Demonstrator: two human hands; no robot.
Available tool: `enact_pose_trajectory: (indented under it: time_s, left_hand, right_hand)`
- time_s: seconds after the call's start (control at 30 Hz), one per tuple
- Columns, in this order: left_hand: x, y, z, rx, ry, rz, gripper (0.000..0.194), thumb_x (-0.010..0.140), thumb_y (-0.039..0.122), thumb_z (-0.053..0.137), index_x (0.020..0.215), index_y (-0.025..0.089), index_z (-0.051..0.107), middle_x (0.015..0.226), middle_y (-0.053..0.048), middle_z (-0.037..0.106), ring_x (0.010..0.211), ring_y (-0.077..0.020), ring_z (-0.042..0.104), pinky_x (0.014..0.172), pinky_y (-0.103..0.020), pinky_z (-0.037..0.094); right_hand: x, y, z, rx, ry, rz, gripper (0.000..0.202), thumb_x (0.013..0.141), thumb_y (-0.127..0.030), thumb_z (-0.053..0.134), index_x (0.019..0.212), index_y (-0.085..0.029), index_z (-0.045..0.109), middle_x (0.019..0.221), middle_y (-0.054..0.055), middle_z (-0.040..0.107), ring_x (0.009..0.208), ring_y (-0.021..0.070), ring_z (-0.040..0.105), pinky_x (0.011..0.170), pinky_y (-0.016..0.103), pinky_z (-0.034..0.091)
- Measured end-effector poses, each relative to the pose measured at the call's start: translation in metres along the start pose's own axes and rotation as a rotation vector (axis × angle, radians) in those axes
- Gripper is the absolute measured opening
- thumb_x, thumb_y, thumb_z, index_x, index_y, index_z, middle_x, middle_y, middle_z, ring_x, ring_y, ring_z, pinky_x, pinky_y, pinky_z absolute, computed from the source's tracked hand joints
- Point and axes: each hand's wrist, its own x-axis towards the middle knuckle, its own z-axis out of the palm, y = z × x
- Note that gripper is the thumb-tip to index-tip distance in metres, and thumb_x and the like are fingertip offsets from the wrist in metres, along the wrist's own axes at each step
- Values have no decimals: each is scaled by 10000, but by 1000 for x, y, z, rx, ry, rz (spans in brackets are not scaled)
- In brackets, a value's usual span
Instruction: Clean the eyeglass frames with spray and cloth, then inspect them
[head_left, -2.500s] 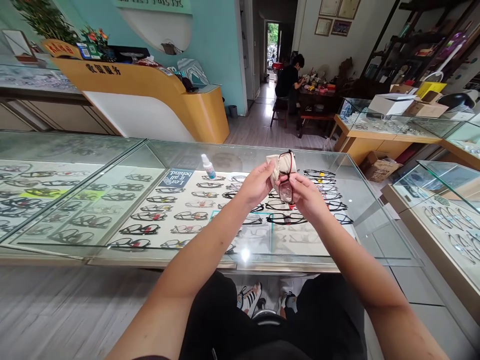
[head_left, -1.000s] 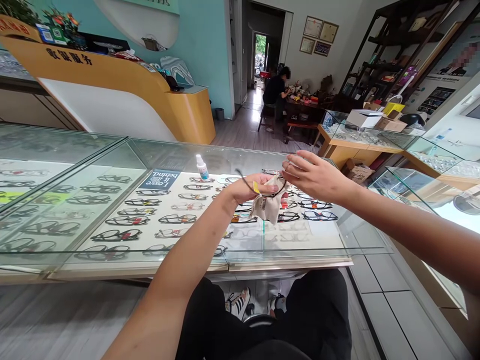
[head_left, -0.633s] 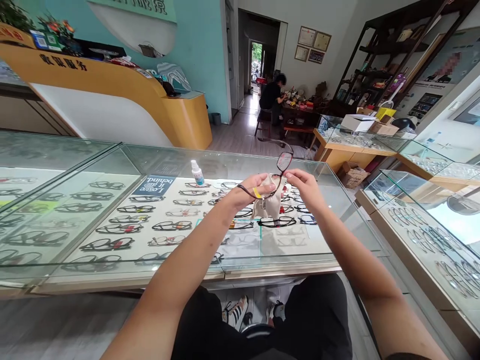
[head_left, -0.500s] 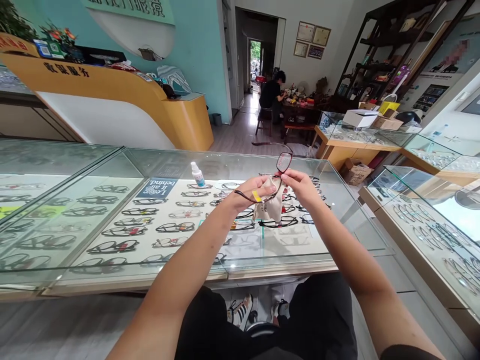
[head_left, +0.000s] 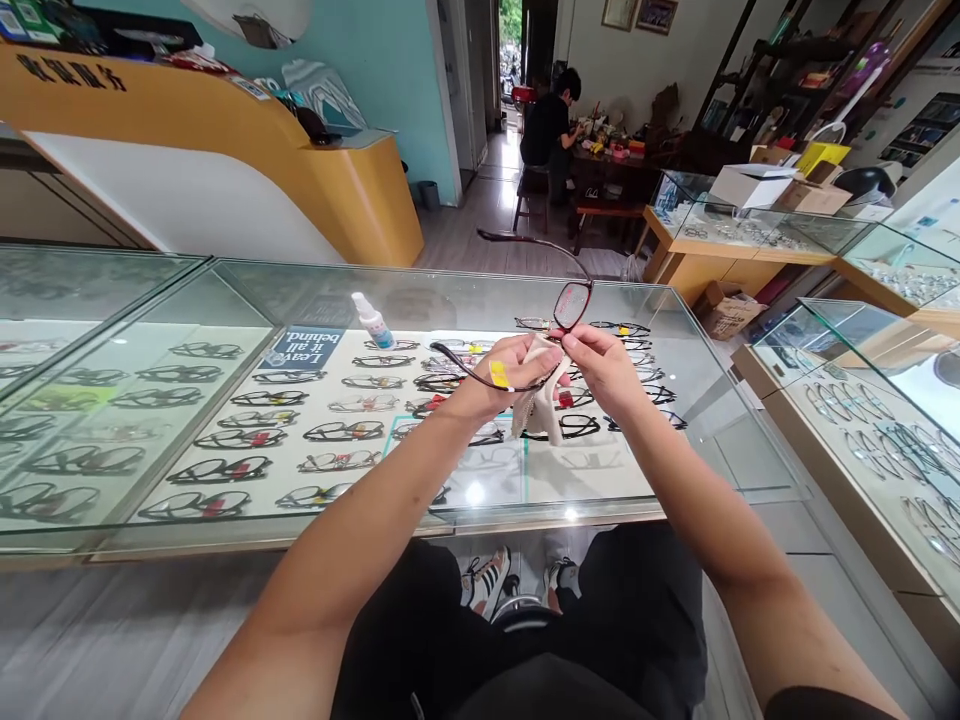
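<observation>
Between my hands is a pair of dark-rimmed eyeglasses (head_left: 572,304), held above the glass top of a display case. A yellow tag hangs on the temple nearer my left wrist. My left hand (head_left: 510,368) is closed around one lens side, with a pale cleaning cloth (head_left: 541,402) wrapped over that lens and hanging below the fingers. My right hand (head_left: 598,365) pinches the frame near the bridge, its fingertips against the cloth. The other lens points up and away, its temple stretching out to the left. The covered lens is hidden by cloth and fingers.
A white spray bottle (head_left: 373,322) stands on the glass display case (head_left: 480,290), left of my hands. Rows of eyeglasses (head_left: 346,430) lie inside. Another glass case (head_left: 847,400) stands at right. A person (head_left: 546,125) sits at a cluttered table behind.
The view has tilted downward. The eyeglasses have turned slightly in my hands, and the cloth has shifted and bunched up more between my fingers.
</observation>
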Motion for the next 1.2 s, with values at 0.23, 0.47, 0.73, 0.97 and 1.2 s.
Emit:
enact_pose_trajectory:
  time_s: [0.23,0.47,0.73,0.97,1.2]
  left_hand:
    - [2,-10,1,-78,68,12,697,812,701,893,1187,146,700,884,-100,827,692,-220,782,660,-315,619]
    - [2,-10,-2,-5,60,90,771,762,545,989,1362,139,726,1019,-81,837,880,-192,791,813,-257,597]
    - [2,-9,9,38,185,128,750,747,670,953,1244,145,751,853,-62,809,714,-218,798,593,-253,590]
    - [2,-7,3,-2,142,126,685,812,686,903,1201,139,765,855,-66,807,734,-196,783,676,-269,609]
    - [-3,4,3,66,57,158,625,787,549,969,1211,126,790,944,-70,808,820,-178,742,753,-248,572]
  right_hand:
    - [-3,-8,3,90,-18,21,358,836,-552,915,804,-236,749,1042,18,799,638,111,492,580,282,446]
    - [1,-10,5,123,54,27,379,774,-571,938,889,-244,784,990,11,780,740,122,543,617,243,453]
    - [-2,-10,10,125,-39,-4,399,799,-591,936,888,-259,734,948,5,728,696,134,530,581,265,483]
    - [-2,-13,5,47,-29,-80,390,849,-613,891,954,-269,740,894,0,669,719,147,536,606,268,478]
    - [-2,-14,8,62,6,-59,433,839,-641,885,941,-266,694,998,2,695,734,132,519,596,242,461]
